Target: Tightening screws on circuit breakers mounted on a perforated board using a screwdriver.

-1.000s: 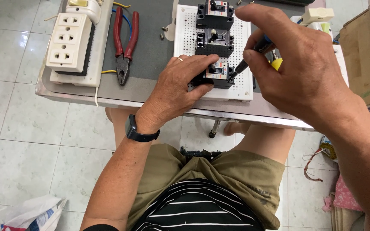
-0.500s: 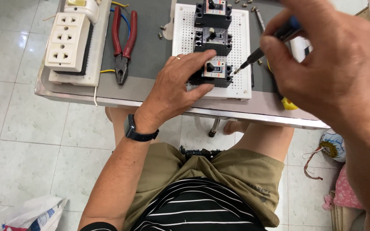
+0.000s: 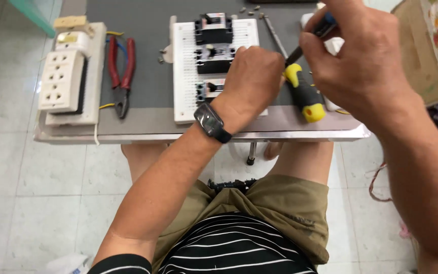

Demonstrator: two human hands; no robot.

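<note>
Scanning left to right: a cream multi-socket outlet block (image 3: 64, 83) lay at the 9 o'clock side of the tabletop (image 3: 143, 127), with red-handled pliers (image 3: 121, 71) just beside it toward 3 o'clock. A white perforated mounting board (image 3: 183, 66) sat mid-tabletop carrying three small black circuit breakers in a column; the upper breaker (image 3: 213, 29) stood uncovered at 12 o'clock, the lower breaker (image 3: 209, 90) at 6 o'clock. The left hand (image 3: 252, 81), a dark wristwatch (image 3: 211, 123) on its wrist, rested over the board's 3 o'clock edge beside the middle breaker (image 3: 211, 58); its fingers were curled down, but I could not tell what they gripped. The right hand (image 3: 358, 61) was clenched around a dark slim screwdriver (image 3: 300, 48), tip pointing toward 9 o'clock. A yellow-and-black screwdriver (image 3: 305, 94) lay loose under it. Small screws (image 3: 252, 8) lay scattered at 12 o'clock.

Judgement: breakers looked light, rigid, hard plastic; best held by the flat side walls, clear of toggle and terminals. The board would likely slide unless pinned down.
</note>
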